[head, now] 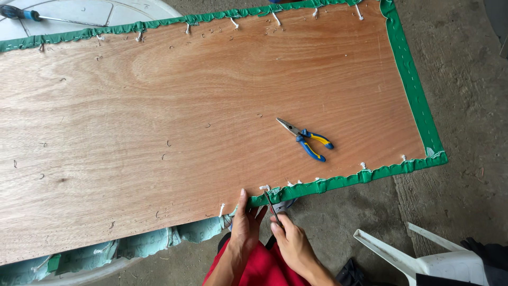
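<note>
Head view, looking down on a large plywood board lying flat, its underside up, with green fabric folded over the edges and fastened along them.

Left hand: flat against the near edge of the board, fingers together and pointing away from the body, thumb side toward the right hand. The grip holds nothing; it presses on wood and the fabric edge just where the green strip ends.

Right hand: closed grip on a thin metal tool, held like a pen. The tool's tip points up and away from the palm, meeting the green fabric edge right beside the left hand's fingertips. Tool type cannot be told; only a slim dark shaft shows.

Beyond both hands, further onto the board and slightly to the right: needle-nose pliers with blue and yellow handles, lying loose, well apart from either grip. Small bent staples are scattered over the wood to the left of and beyond the hands. Short white cord ends poke out along the near green edge, to the right of the right hand, and along the far edge.

Left of the left hand, under the board: pale teal padding. Far left corner: a white round surface with a blue-handled screwdriver. Right of the right hand, on the concrete floor: a white plastic chair. The person wears red clothing.
</note>
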